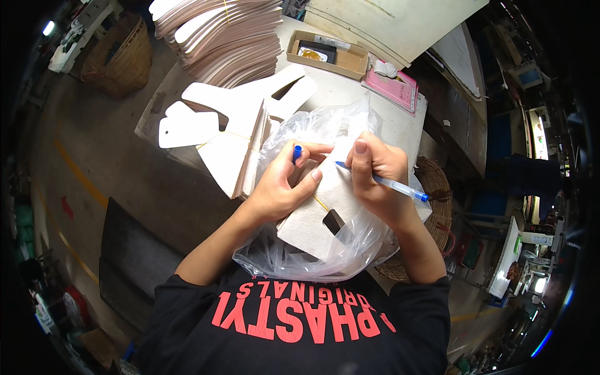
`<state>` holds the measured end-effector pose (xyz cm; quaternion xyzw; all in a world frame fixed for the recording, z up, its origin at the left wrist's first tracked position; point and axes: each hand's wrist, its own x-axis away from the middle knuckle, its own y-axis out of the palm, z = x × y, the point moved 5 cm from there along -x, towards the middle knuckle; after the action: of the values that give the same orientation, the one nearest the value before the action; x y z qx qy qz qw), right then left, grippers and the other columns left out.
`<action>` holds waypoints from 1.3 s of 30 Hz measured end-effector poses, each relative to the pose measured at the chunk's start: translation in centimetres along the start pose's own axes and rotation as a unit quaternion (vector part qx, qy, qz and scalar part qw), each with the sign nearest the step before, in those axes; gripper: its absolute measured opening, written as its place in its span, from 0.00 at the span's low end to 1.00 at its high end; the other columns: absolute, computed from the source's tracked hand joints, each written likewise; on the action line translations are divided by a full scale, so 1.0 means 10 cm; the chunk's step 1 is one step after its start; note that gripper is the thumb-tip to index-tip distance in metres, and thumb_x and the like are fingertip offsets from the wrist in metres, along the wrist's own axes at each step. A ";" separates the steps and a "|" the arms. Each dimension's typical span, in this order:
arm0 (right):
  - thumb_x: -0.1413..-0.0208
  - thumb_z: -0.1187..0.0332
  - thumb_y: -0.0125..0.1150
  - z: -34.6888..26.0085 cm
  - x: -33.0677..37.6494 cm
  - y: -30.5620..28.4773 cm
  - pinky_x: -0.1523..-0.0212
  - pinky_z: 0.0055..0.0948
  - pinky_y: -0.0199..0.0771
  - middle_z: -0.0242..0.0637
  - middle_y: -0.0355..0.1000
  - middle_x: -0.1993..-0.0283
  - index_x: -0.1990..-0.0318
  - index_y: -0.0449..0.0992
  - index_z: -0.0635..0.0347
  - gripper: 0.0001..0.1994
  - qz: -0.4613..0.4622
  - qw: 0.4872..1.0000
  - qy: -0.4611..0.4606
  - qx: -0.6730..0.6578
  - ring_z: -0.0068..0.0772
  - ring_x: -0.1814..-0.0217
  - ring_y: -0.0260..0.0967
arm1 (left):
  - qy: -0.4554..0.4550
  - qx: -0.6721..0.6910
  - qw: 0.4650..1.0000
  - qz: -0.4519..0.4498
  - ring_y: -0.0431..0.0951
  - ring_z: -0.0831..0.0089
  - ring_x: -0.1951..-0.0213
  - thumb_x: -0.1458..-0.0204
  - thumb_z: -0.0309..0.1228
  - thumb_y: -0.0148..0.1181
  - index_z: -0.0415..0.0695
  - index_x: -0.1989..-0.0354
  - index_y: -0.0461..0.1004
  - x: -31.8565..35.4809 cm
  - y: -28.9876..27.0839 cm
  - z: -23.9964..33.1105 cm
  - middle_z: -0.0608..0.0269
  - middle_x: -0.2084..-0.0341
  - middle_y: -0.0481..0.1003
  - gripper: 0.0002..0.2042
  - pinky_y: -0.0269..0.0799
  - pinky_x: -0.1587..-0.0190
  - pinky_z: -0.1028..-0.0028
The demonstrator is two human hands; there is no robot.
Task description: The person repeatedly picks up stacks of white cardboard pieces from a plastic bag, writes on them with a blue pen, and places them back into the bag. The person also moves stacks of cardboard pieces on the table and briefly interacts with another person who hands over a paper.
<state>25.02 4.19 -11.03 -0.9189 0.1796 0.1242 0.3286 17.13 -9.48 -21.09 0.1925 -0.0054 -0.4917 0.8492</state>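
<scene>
My right hand is closed round a clear ballpoint pen with a blue end, its tip against a stack of off-white card pieces. My left hand lies on the left side of that stack, thumb on top, with a blue pen cap tucked between its fingers. A yellow rubber band runs across the stack, which has a dark cut-out near its lower end. Around and under it spreads a crumpled clear plastic bag. Left of the bag lie more white shaped cards, banded together.
Tall bundles of cut card stand at the back left of the white table. An open cardboard box and a pink booklet lie at the back. Wicker baskets stand at right and far left.
</scene>
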 end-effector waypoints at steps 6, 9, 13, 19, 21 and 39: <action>0.24 0.64 0.51 -0.02 0.00 0.01 0.73 0.29 0.66 0.38 0.68 0.79 0.72 0.71 0.65 0.20 -0.038 0.999 0.013 0.014 0.26 0.78 0.65 | -0.004 -0.009 1.000 0.002 0.73 0.65 0.39 0.33 0.25 0.57 0.43 0.56 0.58 0.00 -0.02 -0.02 0.46 0.37 0.71 0.11 0.68 0.34 0.62; 0.24 0.64 0.52 -0.04 -0.02 0.02 0.74 0.30 0.65 0.39 0.68 0.79 0.72 0.70 0.64 0.20 -0.036 0.999 0.010 0.020 0.27 0.79 0.65 | -0.005 -0.008 1.000 0.001 0.73 0.65 0.39 0.33 0.25 0.57 0.43 0.56 0.58 0.00 -0.02 -0.01 0.47 0.37 0.71 0.11 0.67 0.33 0.62; 0.25 0.64 0.53 -0.07 -0.04 0.04 0.75 0.32 0.64 0.38 0.67 0.80 0.73 0.68 0.64 0.20 -0.056 0.998 -0.019 0.028 0.28 0.80 0.64 | -0.015 0.008 1.000 0.009 0.72 0.66 0.39 0.33 0.25 0.57 0.43 0.56 0.58 0.00 -0.02 -0.02 0.47 0.37 0.71 0.11 0.66 0.32 0.62; 0.25 0.66 0.53 -0.05 -0.03 0.03 0.75 0.32 0.64 0.39 0.66 0.80 0.73 0.68 0.64 0.20 -0.029 0.999 -0.004 0.026 0.29 0.81 0.64 | -0.003 0.011 1.000 0.005 0.72 0.66 0.39 0.33 0.24 0.57 0.42 0.55 0.59 0.00 -0.02 -0.02 0.47 0.37 0.71 0.10 0.66 0.32 0.62; 0.25 0.66 0.53 -0.05 -0.03 0.03 0.75 0.32 0.64 0.39 0.66 0.80 0.73 0.68 0.64 0.19 -0.030 0.999 -0.008 0.028 0.29 0.80 0.64 | -0.002 0.010 1.000 0.003 0.72 0.67 0.39 0.33 0.24 0.57 0.42 0.55 0.59 0.00 -0.02 -0.02 0.47 0.37 0.71 0.10 0.67 0.33 0.62; 0.25 0.65 0.52 -0.07 -0.02 0.04 0.74 0.32 0.64 0.39 0.66 0.80 0.72 0.69 0.65 0.19 -0.049 0.998 -0.015 0.037 0.27 0.80 0.63 | -0.002 -0.007 1.000 0.003 0.72 0.66 0.40 0.33 0.24 0.56 0.43 0.56 0.58 0.01 -0.03 -0.03 0.47 0.37 0.72 0.11 0.67 0.34 0.63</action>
<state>24.69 3.45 -10.64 -0.9116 0.1343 0.1151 0.3710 17.02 -9.60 -21.50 0.1856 -0.0045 -0.4896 0.8519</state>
